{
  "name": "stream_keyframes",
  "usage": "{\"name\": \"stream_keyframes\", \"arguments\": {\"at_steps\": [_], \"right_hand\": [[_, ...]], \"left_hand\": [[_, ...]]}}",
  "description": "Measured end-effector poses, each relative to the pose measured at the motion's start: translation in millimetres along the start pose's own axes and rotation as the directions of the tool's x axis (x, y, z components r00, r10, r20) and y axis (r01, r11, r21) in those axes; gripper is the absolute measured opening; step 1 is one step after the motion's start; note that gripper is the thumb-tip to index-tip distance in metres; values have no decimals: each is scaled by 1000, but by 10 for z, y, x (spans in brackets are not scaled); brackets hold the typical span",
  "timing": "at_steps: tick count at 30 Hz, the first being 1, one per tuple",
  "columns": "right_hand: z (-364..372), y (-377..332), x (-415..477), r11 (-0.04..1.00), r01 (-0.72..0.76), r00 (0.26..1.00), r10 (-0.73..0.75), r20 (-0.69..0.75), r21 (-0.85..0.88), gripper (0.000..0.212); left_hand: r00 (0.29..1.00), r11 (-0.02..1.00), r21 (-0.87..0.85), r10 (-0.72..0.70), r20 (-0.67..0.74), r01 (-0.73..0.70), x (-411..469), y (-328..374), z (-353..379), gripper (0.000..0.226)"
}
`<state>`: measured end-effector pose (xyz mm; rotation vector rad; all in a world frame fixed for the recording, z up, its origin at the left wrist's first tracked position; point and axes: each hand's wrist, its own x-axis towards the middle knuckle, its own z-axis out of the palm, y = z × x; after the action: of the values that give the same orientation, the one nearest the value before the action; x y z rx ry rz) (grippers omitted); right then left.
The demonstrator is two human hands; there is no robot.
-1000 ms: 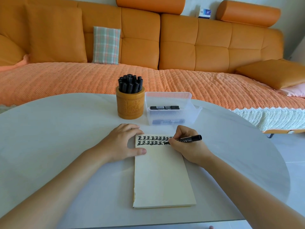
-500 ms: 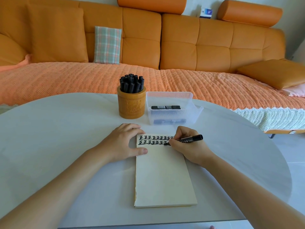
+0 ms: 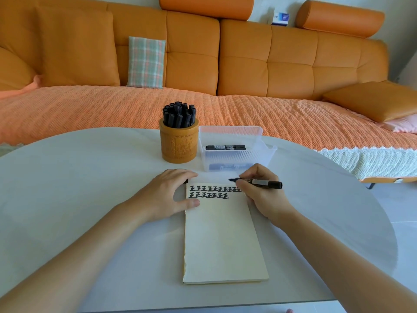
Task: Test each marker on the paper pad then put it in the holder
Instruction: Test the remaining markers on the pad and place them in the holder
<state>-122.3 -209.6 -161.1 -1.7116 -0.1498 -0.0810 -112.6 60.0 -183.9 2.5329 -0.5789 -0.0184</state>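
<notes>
A cream paper pad (image 3: 222,240) lies on the round white table (image 3: 67,188), with two rows of black written marks along its top. My left hand (image 3: 167,195) rests on the pad's top left corner, thumb flat on the paper. My right hand (image 3: 261,195) pinches a black marker (image 3: 264,182) whose tip sits lifted just beyond the pad's top edge, off the marks. Behind the pad stands a carved wooden holder (image 3: 179,145) filled with several black markers (image 3: 179,114). To its right a clear plastic bin (image 3: 234,147) holds two black markers (image 3: 225,147).
An orange sofa (image 3: 248,64) with a woven orange throw runs behind the table. A plaid cushion (image 3: 146,62) leans on its back. Bare tabletop spreads to the left and right of the pad. The table's near edge crosses the bottom of the view.
My right hand has lifted the marker tip from the second row of marks up past the pad's top edge. My left hand has stayed on the pad.
</notes>
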Motion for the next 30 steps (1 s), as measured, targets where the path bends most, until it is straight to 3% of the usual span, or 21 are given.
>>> {"name": "stream_keyframes", "arguments": {"at_steps": [3, 5, 7, 9, 14, 18, 23, 30], "right_hand": [[24, -77, 16, 992, 116, 993, -115, 18, -56, 22], [-4, -111, 43, 952, 227, 971, -206, 121, -205, 35], [-34, -155, 72, 911, 279, 943, -201, 266, -303, 54], [-3, -239, 98, 939, 221, 932, -124, 340, -264, 72], [81, -381, 124, 974, 115, 919, -29, 393, -197, 53], [105, -389, 135, 852, 236, 922, -43, 386, -468, 28], [113, -330, 153, 740, 213, 966, -60, 253, -638, 28], [127, -332, 132, 693, 211, 967, -46, 250, -689, 26]], "left_hand": [[992, 997, -72, -26, -126, 17, 14, 12, -43, 51], [976, 998, 36, -36, -216, 45, 28, -15, -89, 44], [970, 987, 131, -56, -236, 89, 26, -46, -118, 40], [973, 983, 139, -89, -214, 121, 21, -63, -132, 30], [945, 988, 68, -112, -309, 139, 5, 5, -162, 15], [917, 996, -41, -92, -389, 83, 24, 75, -208, 18], [920, 998, -58, -55, -388, 35, 49, 131, -228, 19], [929, 998, -66, -29, -368, 5, 25, 193, -219, 17]]}}
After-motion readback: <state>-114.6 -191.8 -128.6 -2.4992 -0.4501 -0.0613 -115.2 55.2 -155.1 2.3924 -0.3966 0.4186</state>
